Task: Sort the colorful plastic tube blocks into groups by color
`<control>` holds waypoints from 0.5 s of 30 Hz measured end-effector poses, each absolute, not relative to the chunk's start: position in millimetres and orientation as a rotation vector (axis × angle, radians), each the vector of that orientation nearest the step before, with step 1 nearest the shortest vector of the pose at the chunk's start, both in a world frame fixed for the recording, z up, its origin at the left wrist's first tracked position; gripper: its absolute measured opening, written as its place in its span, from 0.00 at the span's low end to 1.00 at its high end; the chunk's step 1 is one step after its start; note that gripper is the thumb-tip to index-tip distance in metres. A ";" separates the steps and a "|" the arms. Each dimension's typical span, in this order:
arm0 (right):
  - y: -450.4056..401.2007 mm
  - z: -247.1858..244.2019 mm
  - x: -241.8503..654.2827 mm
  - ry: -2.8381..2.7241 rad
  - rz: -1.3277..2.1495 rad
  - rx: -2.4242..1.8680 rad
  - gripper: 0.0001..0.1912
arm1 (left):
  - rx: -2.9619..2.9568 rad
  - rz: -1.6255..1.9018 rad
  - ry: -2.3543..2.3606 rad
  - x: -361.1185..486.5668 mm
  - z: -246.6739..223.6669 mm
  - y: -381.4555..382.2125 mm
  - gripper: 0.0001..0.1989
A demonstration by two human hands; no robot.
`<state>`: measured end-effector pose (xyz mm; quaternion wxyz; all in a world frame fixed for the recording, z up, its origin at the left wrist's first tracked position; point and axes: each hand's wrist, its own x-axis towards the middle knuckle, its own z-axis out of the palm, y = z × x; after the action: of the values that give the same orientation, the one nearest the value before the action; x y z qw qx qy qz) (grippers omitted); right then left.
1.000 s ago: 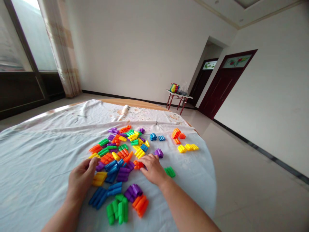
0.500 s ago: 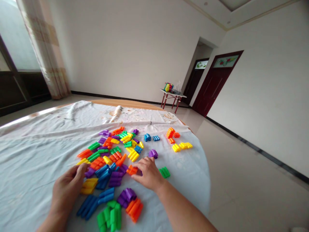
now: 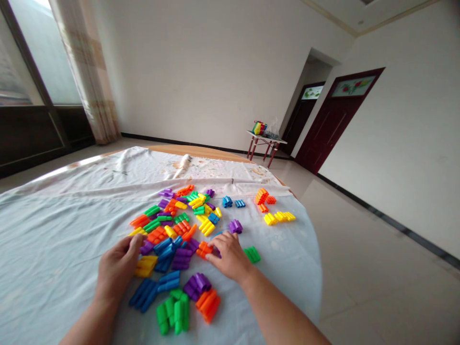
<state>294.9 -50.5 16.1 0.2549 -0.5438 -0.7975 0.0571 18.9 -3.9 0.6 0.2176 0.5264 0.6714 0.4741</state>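
Head view shows a pale blue cloth (image 3: 50, 258), thin and wrinkled, under both hands. The left hand (image 3: 118, 266) has its thumb and fingers close together; I cannot tell whether something is pinched there. Just beside its fingertips lie a purple block (image 3: 146, 247) and a yellow block (image 3: 145, 266). Nearer to the body than these 2 are a dark blue block (image 3: 143, 294) and a green cluster (image 3: 173, 311), made of smooth, rounded tubes joined side by side. Between the hands, an orange block (image 3: 203, 250) sits at the fingertips of the right hand (image 3: 230, 254). This hand is curled, with a narrow space under the fingers where a purple bit (image 3: 217, 252) shows; whether it grips either piece, I cannot tell. The orange block looks like hard plastic, so probably it is light, stiff, a little slippery and not fragile; its ribbed sides should give the best hold. Right of this hand lies a green block (image 3: 252, 255), and farther away, yellow blocks (image 3: 285, 216) with scalloped edges.
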 end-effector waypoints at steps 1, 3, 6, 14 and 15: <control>-50.2 15.1 294.4 -2.167 0.168 -1.471 0.08 | 1.431 1.301 1.854 19.5 1.7 -4.4 0.22; -50.3 14.3 293.2 -2.162 0.199 -1.461 0.08 | 1.353 1.274 1.844 20.1 2.7 -4.9 0.22; -51.4 17.7 292.7 -2.133 0.254 -1.435 0.06 | 1.330 1.254 1.860 17.9 -0.3 -3.8 0.23; -22.3 48.7 360.1 -1.692 0.057 -1.521 0.06 | 1.358 1.219 1.908 9.6 -5.8 1.9 0.21; -15.0 52.0 377.7 -1.642 0.009 -1.595 0.07 | 1.361 1.231 1.913 9.1 -6.8 2.8 0.22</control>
<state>377.7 -15.0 52.0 0.4134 -0.6345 -0.6531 0.0037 9.1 2.8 -6.8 0.2430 0.4981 0.7000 0.4505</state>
